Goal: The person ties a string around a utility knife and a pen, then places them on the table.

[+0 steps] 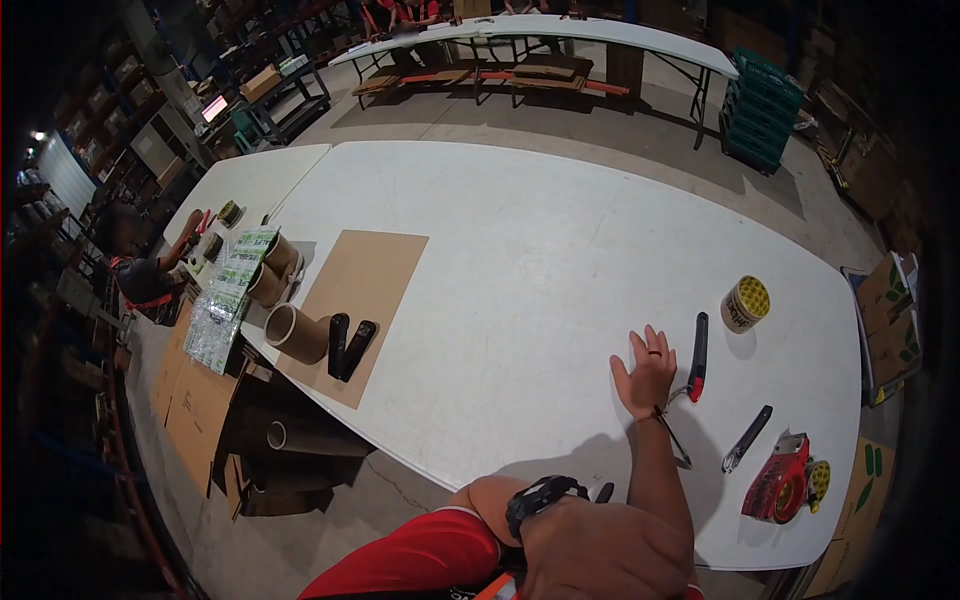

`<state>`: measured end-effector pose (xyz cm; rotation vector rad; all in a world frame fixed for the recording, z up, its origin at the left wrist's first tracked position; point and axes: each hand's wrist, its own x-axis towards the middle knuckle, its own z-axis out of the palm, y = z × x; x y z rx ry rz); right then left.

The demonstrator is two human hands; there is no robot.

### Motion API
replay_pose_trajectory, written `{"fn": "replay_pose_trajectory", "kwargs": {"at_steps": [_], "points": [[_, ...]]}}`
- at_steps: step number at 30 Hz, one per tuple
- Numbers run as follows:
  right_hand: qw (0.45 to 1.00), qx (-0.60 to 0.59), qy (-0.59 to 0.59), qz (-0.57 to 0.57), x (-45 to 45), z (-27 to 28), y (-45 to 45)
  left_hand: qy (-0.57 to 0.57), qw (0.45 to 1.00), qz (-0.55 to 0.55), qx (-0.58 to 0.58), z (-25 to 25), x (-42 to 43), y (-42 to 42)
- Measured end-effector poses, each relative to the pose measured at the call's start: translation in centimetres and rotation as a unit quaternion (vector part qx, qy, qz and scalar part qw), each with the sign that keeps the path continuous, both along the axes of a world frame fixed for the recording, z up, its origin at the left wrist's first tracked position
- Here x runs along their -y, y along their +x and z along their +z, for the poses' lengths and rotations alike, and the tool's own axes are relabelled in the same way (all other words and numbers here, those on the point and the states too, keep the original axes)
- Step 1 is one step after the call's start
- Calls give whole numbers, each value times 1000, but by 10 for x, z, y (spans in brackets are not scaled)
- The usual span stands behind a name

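My right hand rests palm down on the white table, fingers apart, with a ring and a bracelet. Just right of it lies a black and red knife-like tool. My left hand, a black watch at its wrist, is close to the camera at the bottom; its fingers are hidden. The tip of a dark object shows beside the watch. Farther right are a yellow-patterned tape roll, a black-handled cutter and a red tape dispenser with a small roll against it.
At left, a cardboard sheet carries two black objects near a brown tube. Bubble wrap hangs over the table edge. A person works at far left. Green crates stand behind, beside another long table.
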<state>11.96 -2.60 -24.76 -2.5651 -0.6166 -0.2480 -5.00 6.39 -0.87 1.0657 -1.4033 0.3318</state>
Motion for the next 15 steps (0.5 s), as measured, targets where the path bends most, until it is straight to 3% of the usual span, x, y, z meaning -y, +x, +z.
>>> {"fn": "replay_pose_trajectory", "kwargs": {"at_steps": [1, 3, 4, 6, 10, 13, 15], "points": [[1000, 2, 0, 1, 0, 0, 0, 0, 1000, 0, 0, 0, 4, 4], [1000, 4, 1, 1, 0, 0, 0, -162, 985, 26, 46, 1, 16, 14], [1000, 7, 3, 1, 0, 0, 0, -162, 985, 26, 47, 1, 12, 11], [1000, 7, 2, 0, -1, 1, -1, -4, 1000, -7, -1, 2, 0, 1], [1000, 17, 6, -4, -1, -2, 0, -25, 999, -1, 29, -6, 5, 1], [999, -5, 34, -16, -2, 4, -2, 7, 1000, -10, -15, 4, 6, 3], [999, -16, 38, -24, -2, 3, -2, -104, 991, 50, 65, 3, 15, 16]]}}
